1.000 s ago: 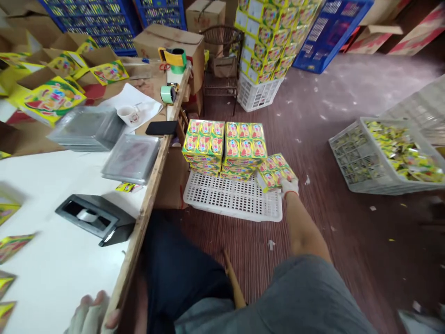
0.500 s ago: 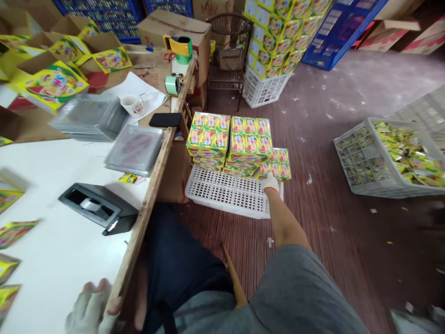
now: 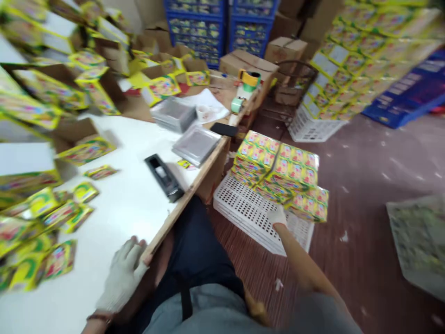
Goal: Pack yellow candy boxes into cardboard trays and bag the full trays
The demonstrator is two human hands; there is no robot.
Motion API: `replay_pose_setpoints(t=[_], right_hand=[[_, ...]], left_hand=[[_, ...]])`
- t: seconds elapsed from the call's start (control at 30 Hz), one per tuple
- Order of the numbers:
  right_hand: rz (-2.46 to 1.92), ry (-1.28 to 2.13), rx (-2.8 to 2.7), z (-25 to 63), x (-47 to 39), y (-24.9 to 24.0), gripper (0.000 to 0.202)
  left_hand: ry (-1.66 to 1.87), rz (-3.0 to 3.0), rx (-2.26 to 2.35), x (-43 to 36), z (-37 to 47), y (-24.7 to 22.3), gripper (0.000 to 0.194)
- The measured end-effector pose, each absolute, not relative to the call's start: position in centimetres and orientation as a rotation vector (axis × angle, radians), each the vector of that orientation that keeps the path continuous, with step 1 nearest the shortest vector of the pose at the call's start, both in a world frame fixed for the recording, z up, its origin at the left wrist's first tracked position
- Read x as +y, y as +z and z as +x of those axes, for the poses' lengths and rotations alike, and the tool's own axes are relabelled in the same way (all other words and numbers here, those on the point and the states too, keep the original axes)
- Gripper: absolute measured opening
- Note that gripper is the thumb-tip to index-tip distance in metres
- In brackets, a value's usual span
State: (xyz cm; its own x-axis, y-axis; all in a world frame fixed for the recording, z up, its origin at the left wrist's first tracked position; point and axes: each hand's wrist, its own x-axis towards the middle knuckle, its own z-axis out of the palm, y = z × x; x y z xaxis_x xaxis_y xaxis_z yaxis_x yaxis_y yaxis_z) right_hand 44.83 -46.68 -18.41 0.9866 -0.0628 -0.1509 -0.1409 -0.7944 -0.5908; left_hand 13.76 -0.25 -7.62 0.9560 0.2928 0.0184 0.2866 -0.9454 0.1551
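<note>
My left hand [image 3: 123, 273], in a white glove with bare fingertips, rests on the wooden edge of the white table [image 3: 128, 218]. Its fingers are stretched out and it holds nothing. My right hand [image 3: 277, 215], also gloved, reaches down over the upturned white plastic crate [image 3: 243, 199]. It is beside the low front pack of small yellow-green boxes [image 3: 309, 204]; blur hides whether the fingers touch it. Behind stand two taller wrapped blocks of the same boxes [image 3: 295, 164], side by side on the crate.
On the table are loose yellow packets [image 3: 60, 255], a black tape dispenser [image 3: 163, 178], clear plastic sleeves [image 3: 196, 144], a phone [image 3: 224, 129] and a cup [image 3: 203, 112]. Open cartons [image 3: 76, 139] crowd the left. A box stack [image 3: 351, 79] stands behind; a packet-filled crate [image 3: 417, 241] is right.
My view has swung left, showing more of the table. My right hand has drawn back slightly from the low front pack of boxes. My left hand stays on the table edge.
</note>
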Motion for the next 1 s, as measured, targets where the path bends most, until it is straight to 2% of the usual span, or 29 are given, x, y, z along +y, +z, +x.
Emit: replay_pose_setpoints(t=[0.17,0.33,0.43,0.53,0.67,1.0], right_hand=[[-2.395,0.304,-0.504,42.3,-36.4,-16.1,0.038],[-1.985,0.174,-1.402,38.1,-24.7,-9.5,0.033],[-1.781,0.274,-1.863,33.6,-17.0,-7.1,0.032],[-1.831,0.366,-2.144,29.4,-11.0,-7.7,0.04],[-2.127,0.346,-2.249,27.1,-8.6,-9.7,0.059],[-2.215,0.29,-2.357,26.7,-9.1,-11.4,0.065]], left_hand=[[-0.123,2.868,0.404,-1.9,8.0,-5.8,0.046],[-0.264,2.856,0.68,-2.6,-0.8,-4.8,0.063],[-0.278,2.842,0.734,-2.9,-4.6,-4.7,0.061],[-0.26,2.784,0.617,-3.0,-6.0,-5.1,0.056],[-0.162,2.744,0.592,-3.2,-6.0,-5.9,0.053],[0.151,2.697,0.772,-4.4,-6.7,-7.1,0.039]])
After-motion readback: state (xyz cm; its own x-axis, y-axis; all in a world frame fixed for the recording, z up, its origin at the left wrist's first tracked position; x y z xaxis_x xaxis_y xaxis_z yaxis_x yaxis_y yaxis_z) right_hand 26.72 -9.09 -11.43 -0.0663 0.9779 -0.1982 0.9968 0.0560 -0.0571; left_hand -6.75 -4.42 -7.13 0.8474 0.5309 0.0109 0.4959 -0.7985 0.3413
